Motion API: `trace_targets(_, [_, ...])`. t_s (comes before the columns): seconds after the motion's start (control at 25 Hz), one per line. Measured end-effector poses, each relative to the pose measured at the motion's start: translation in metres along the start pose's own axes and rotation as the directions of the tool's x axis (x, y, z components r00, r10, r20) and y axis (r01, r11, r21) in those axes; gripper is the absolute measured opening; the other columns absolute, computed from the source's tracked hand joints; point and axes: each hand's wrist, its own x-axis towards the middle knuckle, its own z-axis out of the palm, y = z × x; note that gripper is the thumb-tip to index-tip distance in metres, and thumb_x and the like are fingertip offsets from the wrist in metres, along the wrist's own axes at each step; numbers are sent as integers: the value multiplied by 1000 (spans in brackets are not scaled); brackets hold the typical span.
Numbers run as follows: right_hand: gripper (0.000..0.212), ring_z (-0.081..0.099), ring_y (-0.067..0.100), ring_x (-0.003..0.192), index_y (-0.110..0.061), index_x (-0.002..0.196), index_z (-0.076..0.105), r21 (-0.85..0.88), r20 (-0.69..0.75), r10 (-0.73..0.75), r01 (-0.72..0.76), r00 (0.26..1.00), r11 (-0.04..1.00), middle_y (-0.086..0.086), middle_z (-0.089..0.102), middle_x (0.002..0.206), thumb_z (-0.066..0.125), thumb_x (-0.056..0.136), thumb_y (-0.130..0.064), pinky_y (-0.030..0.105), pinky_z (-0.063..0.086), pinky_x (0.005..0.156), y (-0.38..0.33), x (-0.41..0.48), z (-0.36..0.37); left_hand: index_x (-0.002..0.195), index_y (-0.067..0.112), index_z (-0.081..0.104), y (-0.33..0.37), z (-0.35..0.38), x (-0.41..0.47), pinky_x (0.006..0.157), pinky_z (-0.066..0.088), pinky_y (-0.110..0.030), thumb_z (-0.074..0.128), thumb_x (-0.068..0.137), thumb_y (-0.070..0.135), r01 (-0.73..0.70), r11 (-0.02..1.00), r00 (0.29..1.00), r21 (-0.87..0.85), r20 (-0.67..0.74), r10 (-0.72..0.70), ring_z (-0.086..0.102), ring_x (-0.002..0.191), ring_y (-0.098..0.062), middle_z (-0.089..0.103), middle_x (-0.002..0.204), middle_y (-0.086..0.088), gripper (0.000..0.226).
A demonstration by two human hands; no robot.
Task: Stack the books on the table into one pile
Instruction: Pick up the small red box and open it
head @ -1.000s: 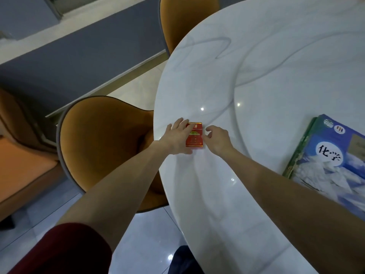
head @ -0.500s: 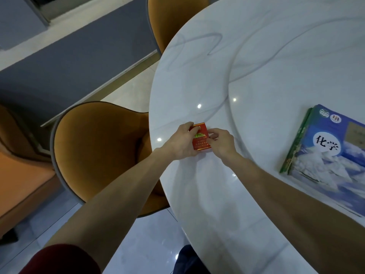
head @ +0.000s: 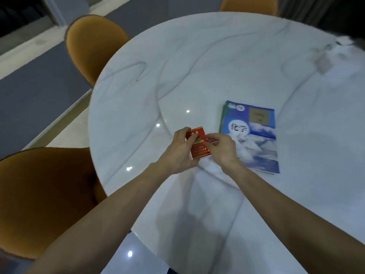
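Observation:
A small red book (head: pixel 199 148) is held just above the white marble table (head: pixel 197 66), tilted toward me. My left hand (head: pixel 178 153) grips its left edge, thumb on the cover. My right hand (head: pixel 222 148) pinches its right edge. Just right of my hands lies a pile of books (head: pixel 254 135) with a blue cloud-patterned cover on top and a green spine edge showing on its left side. My right hand is close to the pile's left edge, partly in front of it.
Orange chairs stand around the round table: one at the near left (head: pixel 45 194), one at the far left (head: pixel 92 46), one at the far edge (head: pixel 248 4). Blurred pale objects (head: pixel 335 54) lie at the table's far right.
Both hands closed on the small red book, lifted it off the table near its left edge and carried it right, toward the blue pile. The view swung right.

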Motion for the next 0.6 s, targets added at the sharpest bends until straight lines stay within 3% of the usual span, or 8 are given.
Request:
trace_targets(0.16, [26,62,17,81,-9,107,70,26,-159,62,-58,985,998,3,65,91,58,85,-2,24,51,73,28,-14,-77,141,9,35,71,26,32,111,35,-35,72,75,32,-142,990,989,3,38,142,24,138,-28,29,147,-14,79])
trace_targets(0.28, [24,61,19,81,-9,104,71,64,-274,114,-100,955,993,8,68,96,58,84,-2,31,54,82,59,-29,-136,141,12,36,130,57,52,114,31,-35,73,75,35,-217,976,972,9,96,215,25,138,-27,29,148,-12,79])
trace_targets(0.6, [23,60,19,80,-7,105,71,111,-463,244,-217,852,970,14,70,104,55,87,-4,35,54,84,168,-72,-276,139,11,38,280,164,81,111,31,-34,71,75,38,-398,917,883,-33,258,393,25,136,-27,29,146,-12,77])
